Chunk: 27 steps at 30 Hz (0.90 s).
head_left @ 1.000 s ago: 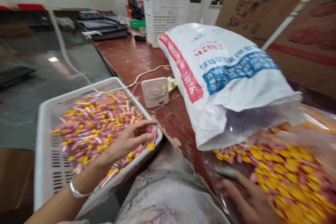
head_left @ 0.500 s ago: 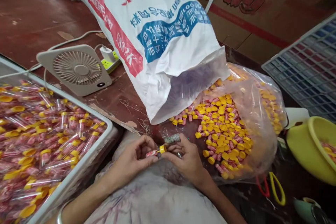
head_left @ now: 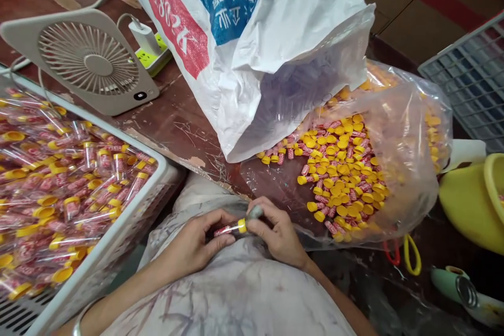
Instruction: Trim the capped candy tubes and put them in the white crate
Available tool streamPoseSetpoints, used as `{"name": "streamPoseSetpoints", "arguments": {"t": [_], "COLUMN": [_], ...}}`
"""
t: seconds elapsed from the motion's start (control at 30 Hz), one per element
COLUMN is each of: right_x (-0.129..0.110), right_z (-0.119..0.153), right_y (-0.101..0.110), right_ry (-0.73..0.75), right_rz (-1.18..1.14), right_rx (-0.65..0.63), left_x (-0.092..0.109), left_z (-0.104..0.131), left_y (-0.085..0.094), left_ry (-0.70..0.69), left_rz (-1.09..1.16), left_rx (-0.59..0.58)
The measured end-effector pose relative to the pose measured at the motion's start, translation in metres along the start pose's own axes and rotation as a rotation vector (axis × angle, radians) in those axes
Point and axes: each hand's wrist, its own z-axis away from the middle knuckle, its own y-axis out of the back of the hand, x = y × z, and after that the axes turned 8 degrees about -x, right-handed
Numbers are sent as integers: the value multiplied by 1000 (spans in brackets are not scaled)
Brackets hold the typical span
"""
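Low in the middle, over the cloth on my lap, my left hand [head_left: 207, 233] is closed round a small clear plastic tube [head_left: 228, 229] with something pink and white inside. A yellow cap [head_left: 241, 225] sits at the tube's right end. The fingers of my right hand [head_left: 275, 228] are pinched together at that cap. A grey speckled cover [head_left: 254, 213] seems to sit on its index finger. To the right lies a heap of yellow caps with pink-and-white pieces [head_left: 346, 168] on a clear plastic bag [head_left: 413, 178].
At left, a white basket [head_left: 161, 168] holds many capped tubes. A beige fan [head_left: 98, 65] stands behind it, beside a power strip [head_left: 155, 58]. A large white sack [head_left: 244, 79] lies open ahead. A yellow bowl [head_left: 457, 205] and yellow-handled scissors [head_left: 412, 257] are at right.
The view has tipped down and closer. My right index finger has come down over the cap, its grey cover now pointing toward me. The left hand keeps its hold on the tube.
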Motion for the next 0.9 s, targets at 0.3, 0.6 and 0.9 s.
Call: {"name": "streamPoseSetpoints", "arguments": {"t": [0.3, 0.6, 0.9], "right_x": [5, 11, 10], "right_z": [4, -2, 10], "right_y": [-1, -2, -13], "right_ry": [20, 148, 143], "right_rz": [236, 396, 420], "right_rx": [-49, -82, 10], "left_x": [-4, -4, -17], "left_z": [5, 1, 15], "left_y": [-1, 0, -6], "left_ry": [-36, -40, -28], "left_rz": [-40, -72, -90], "left_rx": [91, 24, 46]}}
